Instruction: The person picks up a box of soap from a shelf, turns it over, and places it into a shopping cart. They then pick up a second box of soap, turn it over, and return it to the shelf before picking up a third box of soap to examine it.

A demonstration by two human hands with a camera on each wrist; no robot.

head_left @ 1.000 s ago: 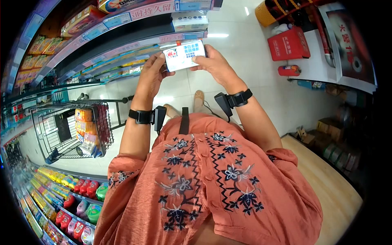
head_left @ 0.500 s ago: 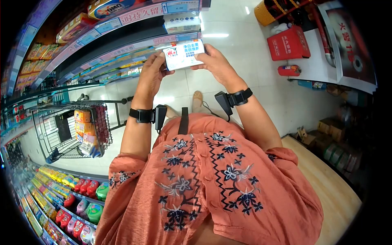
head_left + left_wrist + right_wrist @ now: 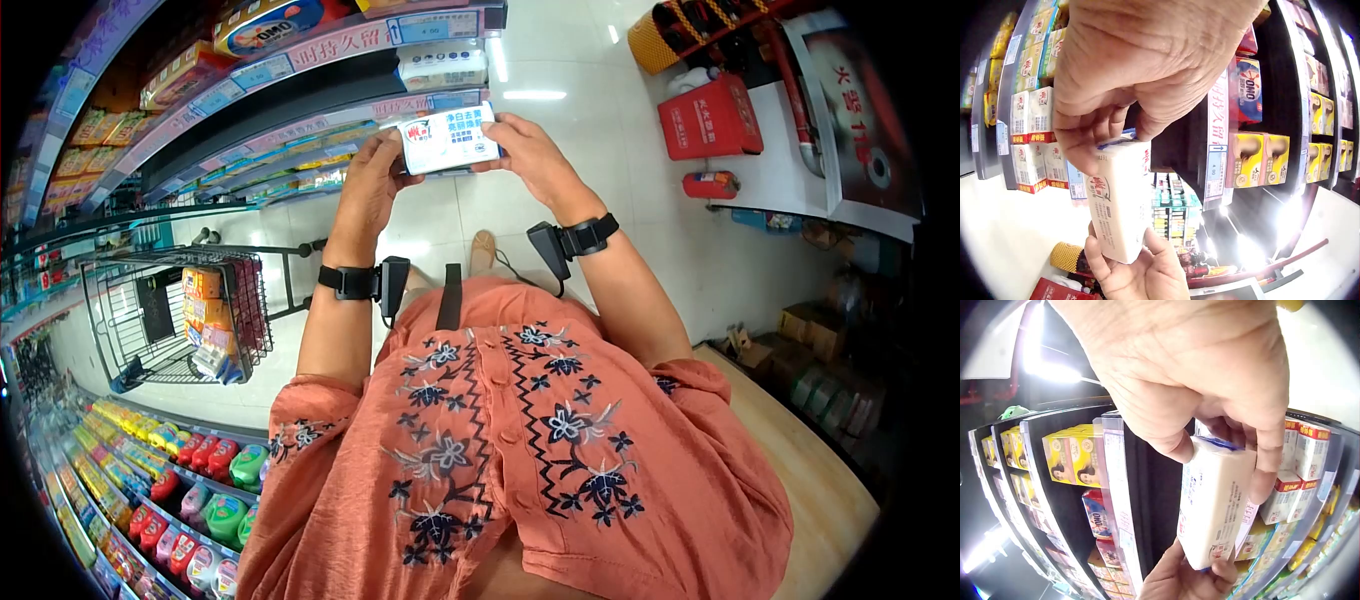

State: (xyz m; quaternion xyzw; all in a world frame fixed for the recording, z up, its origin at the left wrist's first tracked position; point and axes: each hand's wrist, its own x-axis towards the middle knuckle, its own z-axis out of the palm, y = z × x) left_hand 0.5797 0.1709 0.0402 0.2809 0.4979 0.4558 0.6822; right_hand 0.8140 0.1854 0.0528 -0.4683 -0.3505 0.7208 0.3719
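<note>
Hands raised before me, I had both forearms reaching toward the top of the head view, wrists strapped. My left hand (image 3: 372, 185) curled round one end of the white packet (image 3: 450, 138), my right hand (image 3: 535, 160) round the other, fingers and thumbs bent close. The packet lay between them, upper centre of the frame, printed face toward me.

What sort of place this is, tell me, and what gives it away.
Most likely a supermarket aisle for soap and cleaning goods: the shelves carry price labels, with rows of boxes and colourful bottles, and a wire shopping cart holding goods stands nearby.
</note>
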